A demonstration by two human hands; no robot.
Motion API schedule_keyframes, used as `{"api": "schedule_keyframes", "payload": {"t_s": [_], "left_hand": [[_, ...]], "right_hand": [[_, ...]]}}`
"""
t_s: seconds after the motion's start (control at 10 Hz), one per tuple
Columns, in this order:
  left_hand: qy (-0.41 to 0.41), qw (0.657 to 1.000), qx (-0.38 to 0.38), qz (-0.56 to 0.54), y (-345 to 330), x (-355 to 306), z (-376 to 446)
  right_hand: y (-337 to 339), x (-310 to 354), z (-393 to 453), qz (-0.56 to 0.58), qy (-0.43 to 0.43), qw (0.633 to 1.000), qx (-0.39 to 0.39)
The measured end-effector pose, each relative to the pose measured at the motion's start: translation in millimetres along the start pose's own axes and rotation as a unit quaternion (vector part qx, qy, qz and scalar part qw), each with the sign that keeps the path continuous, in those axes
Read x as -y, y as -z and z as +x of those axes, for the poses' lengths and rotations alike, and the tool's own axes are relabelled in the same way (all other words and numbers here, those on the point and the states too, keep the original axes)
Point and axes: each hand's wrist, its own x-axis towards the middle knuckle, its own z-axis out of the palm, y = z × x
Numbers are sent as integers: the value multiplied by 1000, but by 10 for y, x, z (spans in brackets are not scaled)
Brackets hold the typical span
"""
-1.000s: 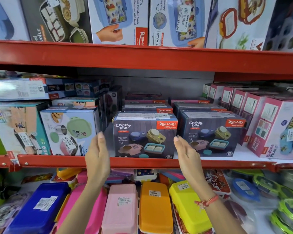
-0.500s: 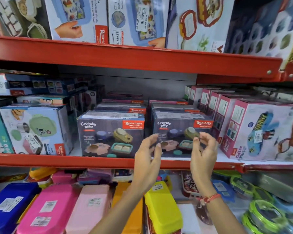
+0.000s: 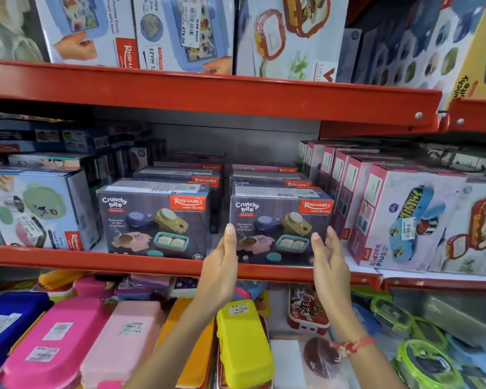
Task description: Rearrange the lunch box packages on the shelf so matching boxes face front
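- Two matching dark Crunchy Bite boxes stand side by side at the front lip of the red middle shelf [image 3: 152, 266], printed faces outward: the left box [image 3: 155, 220] and the right box [image 3: 279, 224], with a narrow gap between them.
- Behind each one, more boxes of the same brand sit in rows running toward the back wall; only their tops and red logo strips show, so I cannot tell how squarely they sit.
- The left hand [image 3: 219, 273] is raised at the right box's left front edge, palm turned inward, fingers straight and together, holding nothing. Whether the fingertips touch the cardboard cannot be told.
- The right hand [image 3: 330, 265] mirrors it at the box's right front corner, fingers loosely spread and slightly curled, also empty.
- Between them the two hands bracket the right box, which reads as squaring it up or being about to take it by the sides.
- Judged from how things lie, this pair looks largely done: both fronts face out and line up close to the lip.
- Still open, it seems: the pink Kidzee Plus boxes [image 3: 399, 220] to the right stand angled, showing their sides, and the pale box with the green lunch box picture [image 3: 37, 209] to the left is turned a little too.
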Motion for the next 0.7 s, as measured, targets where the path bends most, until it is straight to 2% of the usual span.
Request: {"api": "schedule_keyframes", "payload": {"t_s": [0.2, 0.5, 0.6, 0.7], "left_hand": [[8, 1000, -19, -9, 31, -9, -111], [4, 1000, -4, 3, 34, -21, -158], [-23, 999, -9, 32, 112, -38, -182], [-90, 993, -49, 59, 228, -132, -209]], "right_hand": [[118, -8, -177, 15, 19, 1000, 0], [128, 3, -184, -6, 20, 1000, 5], [136, 43, -186, -31, 19, 999, -14], [108, 223, -207, -41, 76, 992, -92]]}}
